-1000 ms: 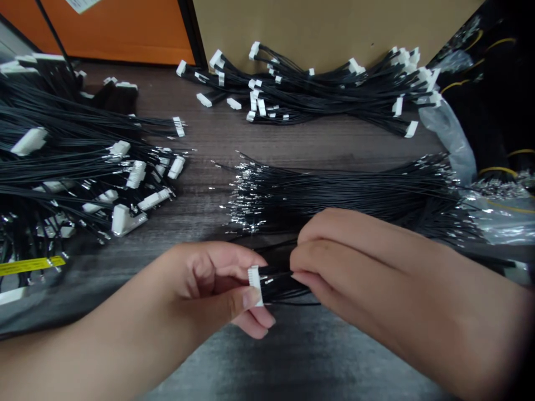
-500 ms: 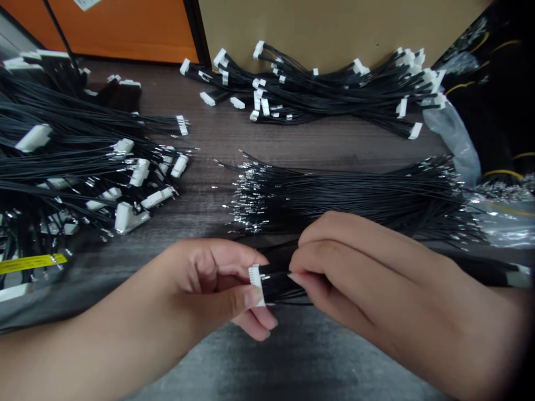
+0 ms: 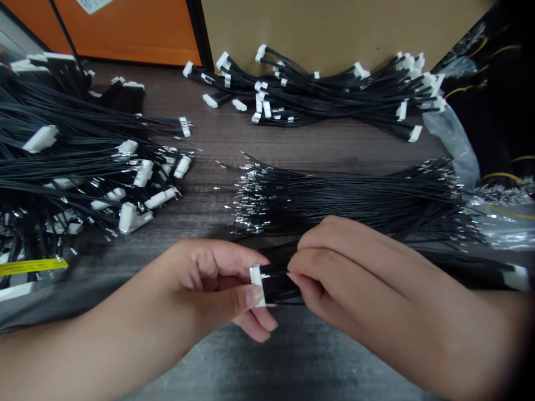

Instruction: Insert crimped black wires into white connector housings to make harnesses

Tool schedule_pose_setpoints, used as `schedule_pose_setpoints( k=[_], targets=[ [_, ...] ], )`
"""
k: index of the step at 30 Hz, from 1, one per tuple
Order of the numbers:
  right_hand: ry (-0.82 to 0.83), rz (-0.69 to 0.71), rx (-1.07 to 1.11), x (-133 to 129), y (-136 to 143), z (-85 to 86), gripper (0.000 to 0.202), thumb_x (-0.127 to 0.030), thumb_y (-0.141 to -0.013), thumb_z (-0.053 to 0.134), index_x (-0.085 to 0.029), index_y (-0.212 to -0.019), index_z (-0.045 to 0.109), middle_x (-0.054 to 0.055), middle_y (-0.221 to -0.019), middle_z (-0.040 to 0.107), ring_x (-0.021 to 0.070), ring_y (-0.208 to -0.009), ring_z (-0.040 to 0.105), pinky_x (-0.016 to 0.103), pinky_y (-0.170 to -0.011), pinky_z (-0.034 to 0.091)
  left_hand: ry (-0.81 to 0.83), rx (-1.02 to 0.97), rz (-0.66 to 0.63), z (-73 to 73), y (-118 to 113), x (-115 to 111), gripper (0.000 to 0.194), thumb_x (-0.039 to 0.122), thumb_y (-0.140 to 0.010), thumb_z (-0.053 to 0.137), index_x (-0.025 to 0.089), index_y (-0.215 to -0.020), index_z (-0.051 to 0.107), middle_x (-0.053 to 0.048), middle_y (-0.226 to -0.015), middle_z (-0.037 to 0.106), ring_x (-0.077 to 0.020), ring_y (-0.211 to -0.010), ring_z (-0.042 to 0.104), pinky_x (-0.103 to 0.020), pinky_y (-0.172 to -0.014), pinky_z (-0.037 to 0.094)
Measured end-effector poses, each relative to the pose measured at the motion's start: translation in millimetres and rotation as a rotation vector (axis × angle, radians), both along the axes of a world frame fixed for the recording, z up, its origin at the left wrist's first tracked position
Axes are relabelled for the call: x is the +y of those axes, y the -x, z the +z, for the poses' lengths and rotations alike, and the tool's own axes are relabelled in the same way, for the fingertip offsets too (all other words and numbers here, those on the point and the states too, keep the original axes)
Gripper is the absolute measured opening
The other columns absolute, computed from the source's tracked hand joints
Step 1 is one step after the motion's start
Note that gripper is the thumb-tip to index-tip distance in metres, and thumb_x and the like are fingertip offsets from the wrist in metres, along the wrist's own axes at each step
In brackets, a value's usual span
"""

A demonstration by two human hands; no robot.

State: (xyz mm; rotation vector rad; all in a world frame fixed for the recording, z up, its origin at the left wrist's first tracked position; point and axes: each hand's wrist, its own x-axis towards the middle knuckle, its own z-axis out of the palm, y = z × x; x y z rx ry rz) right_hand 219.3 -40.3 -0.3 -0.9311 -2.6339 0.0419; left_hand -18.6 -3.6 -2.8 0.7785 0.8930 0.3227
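White connector, 1 piece: gripped between the thumb and fingers of the left hand, toothed edge toward the palm. Black wires trailed from its opposite side toward the fingers of the right hand. Right fingers: pinched together on 1 thin black wire, silver tip pointing at the connector; whether the tip had entered could not be told.

Loose wire bundle, 1, silver-tipped at 2 ends: lay on the surface just beyond the right fingers. Cables with white ends, 1 row: farther beyond the fingers, before a tan panel. Wire heap, with white connectors: left of and beyond the left fingers, yellow strip at its near side. Clear plastic: well right of the right fingers.
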Motion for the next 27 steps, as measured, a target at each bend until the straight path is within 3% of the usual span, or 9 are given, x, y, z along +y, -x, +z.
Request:
schedule_pose_setpoints(
  k=[6,14,27],
  targets=[
    [0.092,-0.009,0.107,-0.3,1.9,-6.2,0.034,0.002,-0.1,0.056,-0.018,-0.077,0.071,-0.001,-0.085,0.067,0.0163,-0.082,0.057,0.032,-0.083,0.048,0.016,-0.002,-0.011,2.3,-4.0,2.6,0.02,0.008,-0.09,0.078,0.023,-0.089,0.092,0.008,-0.072,0.087,-0.0086,-0.066,0.08,-0.011,-0.067,0.063],
    [0.17,-0.083,0.189,-1.0,8.6,-4.7,0.039,0.001,-0.102,0.053,-0.016,-0.078,0.077,0.001,-0.086,0.073,0.0142,-0.079,0.063,0.027,-0.076,0.052,-0.035,-0.005,-0.068,1.9,-5.2,6.3,0.019,0.009,-0.086,0.083,0.025,-0.085,0.093,0.005,-0.073,0.087,-0.01,-0.068,0.081,-0.012,-0.068,0.065],
    [0.281,-0.063,0.259,7.5,15.5,-2.8,0.041,-0.001,-0.105,0.053,-0.018,-0.076,0.075,0.0,-0.082,0.07,0.0118,-0.078,0.063,0.023,-0.073,0.054,-0.142,0.025,-0.076,2.2,-5.7,5.4,0.023,0.013,-0.088,0.08,0.03,-0.088,0.094,0.004,-0.073,0.087,-0.0112,-0.068,0.081,-0.014,-0.067,0.066]
  ],
)
